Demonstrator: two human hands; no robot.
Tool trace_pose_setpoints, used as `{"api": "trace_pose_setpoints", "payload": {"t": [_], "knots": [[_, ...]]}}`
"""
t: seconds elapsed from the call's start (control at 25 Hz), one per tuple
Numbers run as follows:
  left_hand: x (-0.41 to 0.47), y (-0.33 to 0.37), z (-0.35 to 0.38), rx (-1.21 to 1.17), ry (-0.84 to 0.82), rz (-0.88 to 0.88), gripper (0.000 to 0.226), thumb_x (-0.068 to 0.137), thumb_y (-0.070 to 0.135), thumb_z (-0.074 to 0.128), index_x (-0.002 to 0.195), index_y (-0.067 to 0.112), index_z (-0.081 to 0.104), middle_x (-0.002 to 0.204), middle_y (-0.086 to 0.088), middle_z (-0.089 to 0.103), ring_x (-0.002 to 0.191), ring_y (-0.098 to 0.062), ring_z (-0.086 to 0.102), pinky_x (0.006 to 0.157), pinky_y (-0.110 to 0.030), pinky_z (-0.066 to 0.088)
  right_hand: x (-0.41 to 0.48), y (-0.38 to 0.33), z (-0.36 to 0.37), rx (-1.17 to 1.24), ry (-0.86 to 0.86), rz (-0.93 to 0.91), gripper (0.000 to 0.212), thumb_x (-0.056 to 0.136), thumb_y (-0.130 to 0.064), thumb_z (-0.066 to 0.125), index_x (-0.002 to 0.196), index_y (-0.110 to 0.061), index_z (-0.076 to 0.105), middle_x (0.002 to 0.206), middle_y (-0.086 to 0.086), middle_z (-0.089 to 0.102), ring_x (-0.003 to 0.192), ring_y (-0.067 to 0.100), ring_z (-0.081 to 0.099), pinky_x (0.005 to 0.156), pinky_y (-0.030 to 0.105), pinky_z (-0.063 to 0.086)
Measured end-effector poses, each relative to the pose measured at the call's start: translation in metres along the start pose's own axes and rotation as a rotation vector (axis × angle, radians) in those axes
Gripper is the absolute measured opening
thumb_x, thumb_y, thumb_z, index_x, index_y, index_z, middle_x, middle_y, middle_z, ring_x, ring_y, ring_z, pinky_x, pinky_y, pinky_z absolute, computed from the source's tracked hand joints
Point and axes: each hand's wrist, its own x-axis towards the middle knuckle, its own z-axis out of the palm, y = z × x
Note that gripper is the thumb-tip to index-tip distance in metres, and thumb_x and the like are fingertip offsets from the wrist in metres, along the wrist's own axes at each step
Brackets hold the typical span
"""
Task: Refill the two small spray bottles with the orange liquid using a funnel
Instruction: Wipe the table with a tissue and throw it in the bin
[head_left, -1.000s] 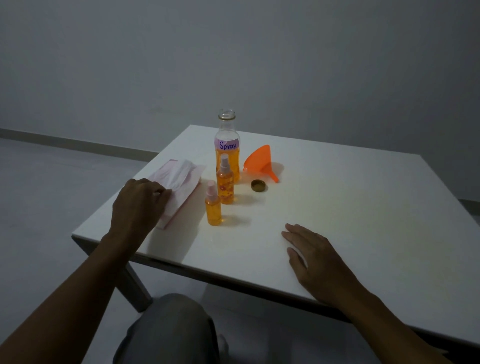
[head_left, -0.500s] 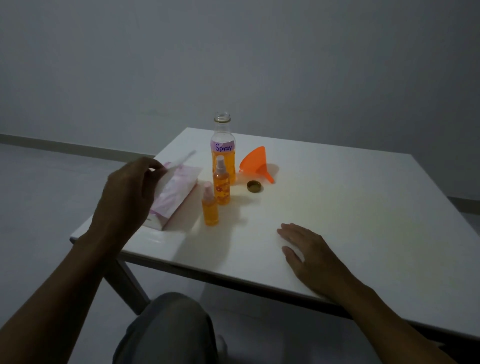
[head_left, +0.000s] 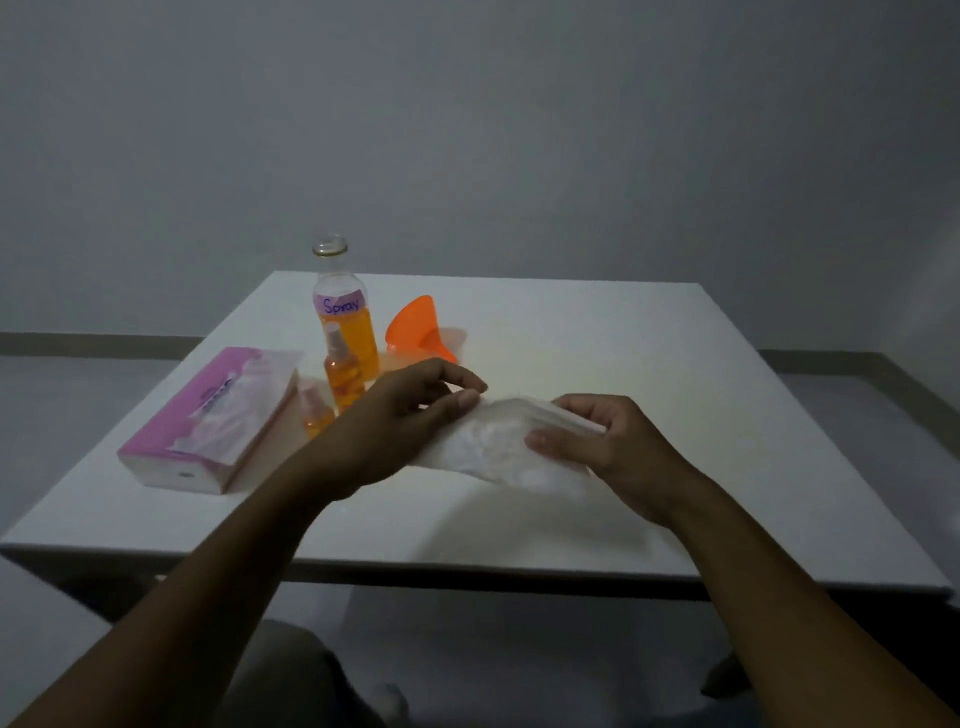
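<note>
Both hands hold 1 white tissue (head_left: 498, 452) just above the worktop (head_left: 675, 364): the left hand (head_left: 410, 415) pinches its left end, the right hand (head_left: 597, 441) grips its right end, long axis left to right. The 2 small spray bottles (head_left: 340, 374) stand upright beside the open "Spray" bottle (head_left: 345, 312). The orange funnel (head_left: 415, 327) lies on its side, spout pointing right. A pink tissue box (head_left: 213, 421) lies at the left.
</note>
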Motion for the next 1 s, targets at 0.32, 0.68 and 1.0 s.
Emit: {"api": "trace_pose_setpoints", "payload": {"t": [0.32, 0.68, 1.0], "knots": [[0.061, -0.06, 0.067, -0.372, 0.015, -0.283, 0.027, 0.085, 0.013, 0.071, 0.11, 0.007, 0.063, 0.097, -0.015, 0.074, 0.096, -0.04, 0.067, 0.082, -0.051, 0.054, -0.009, 0.038, -0.055, -0.177, 0.243, 0.428, 0.024, 0.082, -0.026, 0.08, 0.101, -0.012, 0.075, 0.096, 0.005, 0.077, 0.085, 0.018, 0.073, 0.07, 0.031, 0.06], [0.086, -0.104, 0.078, 0.366, 0.163, 0.06, 0.034, 0.096, 0.022, 0.052, 0.13, 0.016, 0.054, 0.13, -0.004, 0.058, 0.115, -0.02, 0.056, 0.096, -0.035, 0.047, 0.011, 0.071, -0.033, -1.054, -0.016, -0.242, 0.057, 0.1, -0.043, 0.048, 0.152, -0.028, 0.032, 0.161, -0.01, 0.028, 0.15, 0.005, 0.017, 0.124, 0.035, 0.019], [0.071, -0.132, 0.084, 0.61, 0.28, 0.046, 0.043, 0.093, 0.017, 0.052, 0.133, 0.003, 0.053, 0.138, -0.018, 0.054, 0.129, -0.033, 0.05, 0.11, -0.044, 0.036, 0.07, 0.099, -0.007, -1.331, -0.071, -0.222, 0.058, 0.106, -0.034, 0.018, 0.157, -0.007, 0.02, 0.166, 0.008, 0.019, 0.154, 0.018, 0.015, 0.125, 0.039, 0.011]]}}
